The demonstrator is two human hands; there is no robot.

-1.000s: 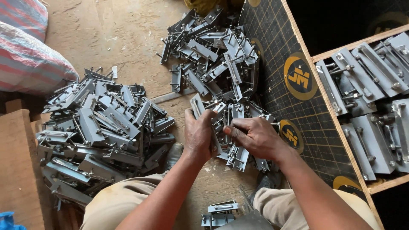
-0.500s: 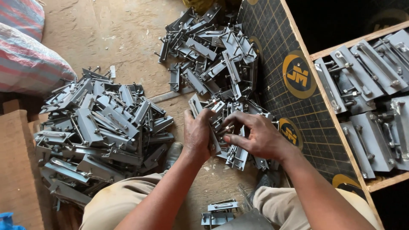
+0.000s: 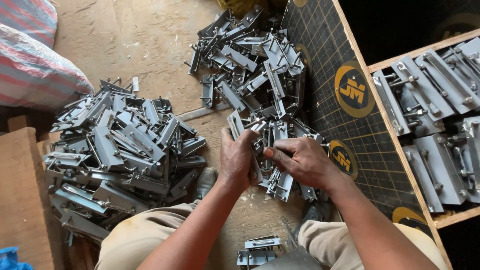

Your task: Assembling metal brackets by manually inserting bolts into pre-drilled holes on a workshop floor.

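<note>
A dusty wooden floor (image 3: 150, 40) is seen from above, with a striped woven sack (image 3: 35, 60) lying at the upper left and a wooden block (image 3: 20, 200) at the left edge. At the right a wooden crate (image 3: 400, 165) is set, its dark patterned side panel facing up; inside its compartment grey metal plates with bolts (image 3: 435, 115) are laid flat, side by side, in rows. Two loose heaps are spread on the floor: a left heap of grey metal brackets (image 3: 120, 150) and an upper heap of the same brackets (image 3: 255, 65) that runs down to the hands. A pair of finished pieces (image 3: 260, 247) lies between the knees at the bottom edge.

A grey bracket (image 3: 260, 145) is held upright at the lower end of the upper heap, just beside the crate's panel. It is enclosed from the left by the left hand (image 3: 237, 160), whose grip is wrapped round the bracket's body with the fingers pressed together. From the right it is met by the right hand (image 3: 300, 160), whose thumb and forefinger are pinched on a small part at the bracket's middle; what exactly is pinched there cannot be told. The bracket is thus kept between the two hands, touching both, above other brackets of the heap.
</note>
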